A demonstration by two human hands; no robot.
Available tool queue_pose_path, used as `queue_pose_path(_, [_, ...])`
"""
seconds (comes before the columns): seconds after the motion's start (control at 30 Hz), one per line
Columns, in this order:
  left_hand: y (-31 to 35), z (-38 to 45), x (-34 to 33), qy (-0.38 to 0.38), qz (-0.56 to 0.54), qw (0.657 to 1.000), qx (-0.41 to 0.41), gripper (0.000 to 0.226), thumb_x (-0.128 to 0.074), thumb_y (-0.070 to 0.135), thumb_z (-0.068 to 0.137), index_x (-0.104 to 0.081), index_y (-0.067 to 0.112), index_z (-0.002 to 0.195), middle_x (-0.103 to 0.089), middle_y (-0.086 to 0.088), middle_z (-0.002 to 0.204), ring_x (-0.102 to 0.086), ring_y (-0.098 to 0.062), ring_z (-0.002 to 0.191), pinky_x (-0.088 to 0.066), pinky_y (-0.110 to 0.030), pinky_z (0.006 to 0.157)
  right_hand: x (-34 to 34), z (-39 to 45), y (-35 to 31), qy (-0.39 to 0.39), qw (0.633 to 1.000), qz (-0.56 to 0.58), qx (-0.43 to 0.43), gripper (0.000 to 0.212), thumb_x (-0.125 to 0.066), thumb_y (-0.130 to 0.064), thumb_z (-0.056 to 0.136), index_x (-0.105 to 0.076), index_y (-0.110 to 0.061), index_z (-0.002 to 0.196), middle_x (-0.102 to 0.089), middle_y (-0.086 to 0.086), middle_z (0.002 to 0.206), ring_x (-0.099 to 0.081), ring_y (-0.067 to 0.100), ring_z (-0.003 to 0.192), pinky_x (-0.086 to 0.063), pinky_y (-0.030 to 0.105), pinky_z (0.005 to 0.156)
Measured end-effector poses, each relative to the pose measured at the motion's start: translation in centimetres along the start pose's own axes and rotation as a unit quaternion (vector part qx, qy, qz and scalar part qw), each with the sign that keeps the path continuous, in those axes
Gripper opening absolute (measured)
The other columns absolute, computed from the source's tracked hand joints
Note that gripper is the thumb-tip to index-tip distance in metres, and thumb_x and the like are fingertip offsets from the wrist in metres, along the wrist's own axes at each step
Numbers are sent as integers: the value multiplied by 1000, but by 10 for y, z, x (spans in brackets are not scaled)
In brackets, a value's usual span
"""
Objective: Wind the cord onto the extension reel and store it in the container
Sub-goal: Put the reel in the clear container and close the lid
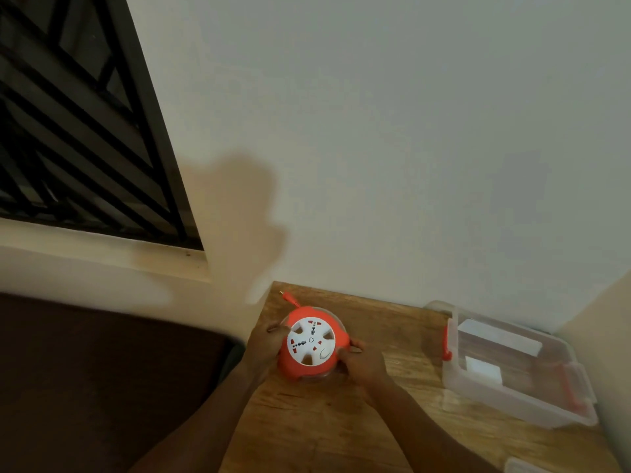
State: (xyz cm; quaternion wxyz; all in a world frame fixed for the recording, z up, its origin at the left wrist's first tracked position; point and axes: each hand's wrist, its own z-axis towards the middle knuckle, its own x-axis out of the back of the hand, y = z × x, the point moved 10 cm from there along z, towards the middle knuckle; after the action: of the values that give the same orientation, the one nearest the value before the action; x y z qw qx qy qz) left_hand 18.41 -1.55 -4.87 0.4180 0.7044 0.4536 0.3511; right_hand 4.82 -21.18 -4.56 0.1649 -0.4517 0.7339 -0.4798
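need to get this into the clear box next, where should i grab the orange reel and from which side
Grip the extension reel by its orange rim, from two opposite sides, as the left hand and right hand sit now. It lies flat with the white socket face up, so the round edge offers the only firm hold. Keep clear of the far side, where the plug sticks out. The container stands open to the right.

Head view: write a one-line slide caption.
Both hands, left and right, grip the round orange-and-white extension reel on the wooden table beside an open clear plastic container.
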Motion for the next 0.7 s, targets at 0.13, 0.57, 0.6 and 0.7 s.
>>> queue_pose_path(0.13, [-18, 9, 5, -15, 80, 997, 15, 20, -61, 6, 98, -77, 18, 100, -79, -7, 101, -75, -26, 92, -62, -35, 71, -7, 9, 18, 33, 999, -25, -5, 31, -63, -2, 82, -72, -7, 111, -75, 12, 85, -72, 31, 77, -61, 49, 65])
queue_pose_path(0.57, [-7, -1, 7, 49, 264, 962, -52, 20, -62, 5, 95, -74, 1, 109, -75, -13, 107, -70, -30, 99, -60, -41, 86, -6, 9, 20, 22, 997, -55, 45, 36, -78, -6, 72, -74, -20, 105, -76, 0, 90, -71, 17, 80, -59, 35, 72])
queue_pose_path(0.6, [5, -5, 0, 61, 297, 949, -86, 18, -63, 5, 94, -75, 2, 108, -75, -13, 109, -69, -29, 101, -59, -36, 86, -2, 6, 21, 13, 998, -53, 44, 32, -78, -8, 72, -75, -21, 102, -76, 0, 89, -70, 17, 79, -57, 31, 69])
queue_pose_path(0.7, [41, -23, -39, 60, 270, 946, -167, 19, -70, 4, 91, -74, 12, 108, -73, -15, 117, -63, -21, 101, -44, -16, 80, 29, -8, 30, 9, 998, -42, 41, 35, -75, -13, 77, -66, -25, 109, -68, -3, 102, -68, 13, 87, -57, 28, 70])
